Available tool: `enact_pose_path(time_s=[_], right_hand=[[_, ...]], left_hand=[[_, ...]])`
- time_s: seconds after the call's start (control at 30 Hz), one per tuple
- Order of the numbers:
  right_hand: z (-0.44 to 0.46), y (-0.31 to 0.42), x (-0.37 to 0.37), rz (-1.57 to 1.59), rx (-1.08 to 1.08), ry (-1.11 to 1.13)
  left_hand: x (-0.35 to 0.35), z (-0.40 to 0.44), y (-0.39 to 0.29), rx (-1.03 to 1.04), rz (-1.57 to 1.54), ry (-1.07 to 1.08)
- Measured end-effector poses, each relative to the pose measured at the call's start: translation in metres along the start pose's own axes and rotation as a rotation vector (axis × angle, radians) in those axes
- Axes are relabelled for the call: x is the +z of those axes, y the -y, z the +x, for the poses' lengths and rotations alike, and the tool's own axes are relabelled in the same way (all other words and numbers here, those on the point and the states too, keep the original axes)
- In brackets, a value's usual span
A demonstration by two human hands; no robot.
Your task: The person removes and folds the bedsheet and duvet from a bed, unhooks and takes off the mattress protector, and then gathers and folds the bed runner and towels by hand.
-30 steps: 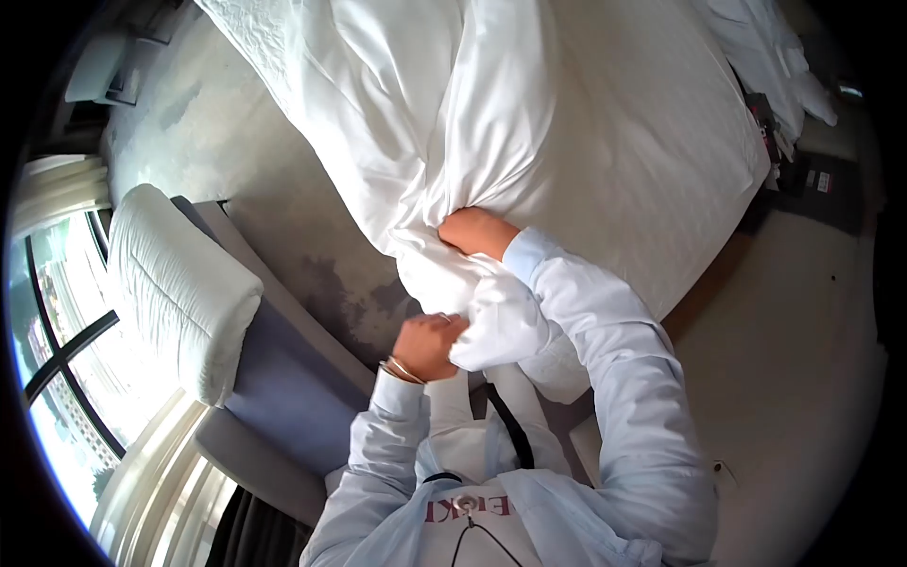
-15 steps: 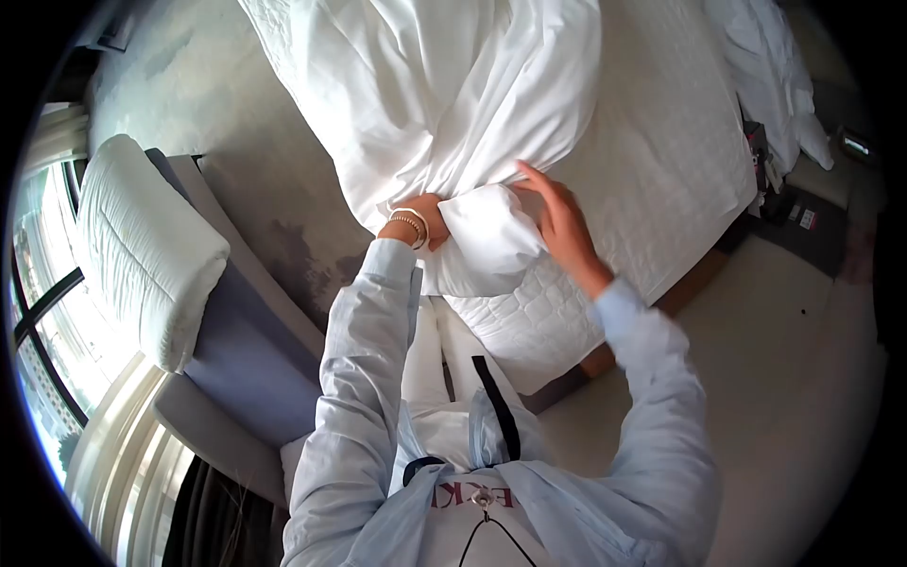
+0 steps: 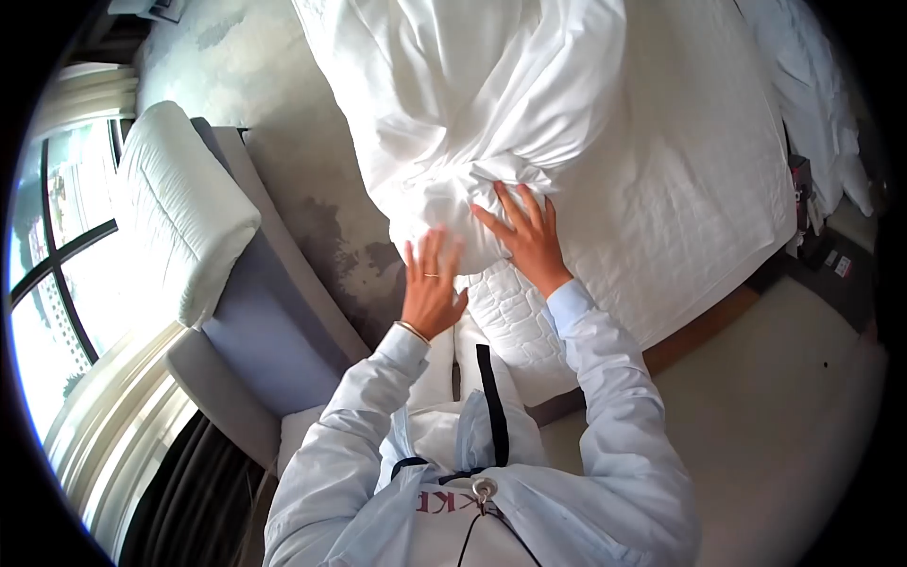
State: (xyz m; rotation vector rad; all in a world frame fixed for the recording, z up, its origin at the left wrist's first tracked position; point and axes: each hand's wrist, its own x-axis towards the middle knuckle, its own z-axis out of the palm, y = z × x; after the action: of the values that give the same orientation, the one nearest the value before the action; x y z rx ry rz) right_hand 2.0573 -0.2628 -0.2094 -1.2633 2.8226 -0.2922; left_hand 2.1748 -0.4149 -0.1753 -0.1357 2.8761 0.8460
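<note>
A large white bundle of bedding, perhaps a duvet in its cover (image 3: 482, 85), lies heaped on the bed with its near end gathered into creases. My right hand (image 3: 531, 248) rests on that near end, fingers spread over the crumpled fabric. My left hand (image 3: 433, 295) is at the near left edge, fingers apart and slightly blurred; whether its fingertips touch the cloth I cannot tell. Neither hand grips anything. Under the bundle is the white quilted mattress (image 3: 694, 198), whose near corner shows just beyond my legs.
On the left, a folded white quilt (image 3: 184, 213) lies over a grey-blue sofa (image 3: 269, 331) by the window (image 3: 61, 236). More white bedding (image 3: 817, 94) is beyond the bed's far right side. Patterned carpet (image 3: 302, 170) lies between sofa and bed.
The fabric lump between my hands has been flattened against the bundle. My left hand has let go of the cloth and drawn back toward me; my right hand has come down onto it.
</note>
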Motion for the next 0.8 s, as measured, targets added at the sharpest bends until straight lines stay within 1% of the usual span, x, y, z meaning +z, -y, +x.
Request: enact_pose_path(time_s=[0.03,0.07,0.1,0.13,0.2,0.27,0.33,0.37,0.4,0.43,0.5,0.53,0.6,0.63,0.67,0.73,0.8], right_hand=[[0.003,-0.002,0.0,0.1,-0.002,0.04],[0.01,-0.008,-0.006,0.185,0.014,0.052],[0.008,-0.011,-0.01,0.163,0.026,0.066],[0.009,-0.012,-0.014,0.237,0.053,0.075],[0.014,-0.012,-0.027,0.332,0.072,0.125],[0.019,-0.02,-0.038,0.315,0.074,0.095],[0.024,-0.044,-0.039,0.927,0.084,0.198],[0.037,-0.054,-0.066,1.116,0.304,0.094],[0.046,-0.074,-0.062,0.821,0.283,-0.301],[0.057,-0.086,-0.069,0.865,0.608,-0.589],[0.098,-0.084,-0.119,0.727,0.793,-0.749],[0.111,-0.09,-0.107,0.716,0.811,-0.751],[0.144,-0.113,-0.076,0.57,0.848,-0.619],[0.163,-0.116,-0.062,0.449,0.95,-0.518],[0.179,-0.117,-0.059,0.496,0.975,-0.433],[0.208,-0.133,-0.023,0.664,0.705,-0.375],[0.233,-0.121,-0.036,0.552,0.512,-0.102]], left_hand=[[0.008,0.005,-0.008,0.056,0.065,0.062],[0.037,0.032,0.001,0.091,0.363,-0.044],[0.039,0.045,0.0,0.102,0.223,-0.12],[0.034,0.052,0.0,0.11,0.075,-0.189],[0.027,0.056,-0.001,0.13,0.024,-0.168],[0.022,0.06,0.004,0.134,-0.047,-0.125],[0.016,0.065,0.01,0.127,-0.057,-0.091],[0.012,0.07,0.012,0.154,-0.054,-0.067],[0.017,0.073,0.019,0.13,-0.091,-0.058],[0.014,0.078,0.021,0.11,-0.114,-0.006],[0.015,0.089,0.027,0.094,-0.16,0.078],[0.012,0.095,0.03,0.144,-0.151,0.096],[0.024,0.102,0.041,0.201,-0.163,0.098],[0.026,0.109,0.045,0.219,-0.18,0.145],[0.025,0.114,0.048,0.228,-0.2,0.196],[0.008,0.124,0.05,0.247,-0.196,0.266],[-0.01,0.136,0.058,0.27,-0.268,0.345]])
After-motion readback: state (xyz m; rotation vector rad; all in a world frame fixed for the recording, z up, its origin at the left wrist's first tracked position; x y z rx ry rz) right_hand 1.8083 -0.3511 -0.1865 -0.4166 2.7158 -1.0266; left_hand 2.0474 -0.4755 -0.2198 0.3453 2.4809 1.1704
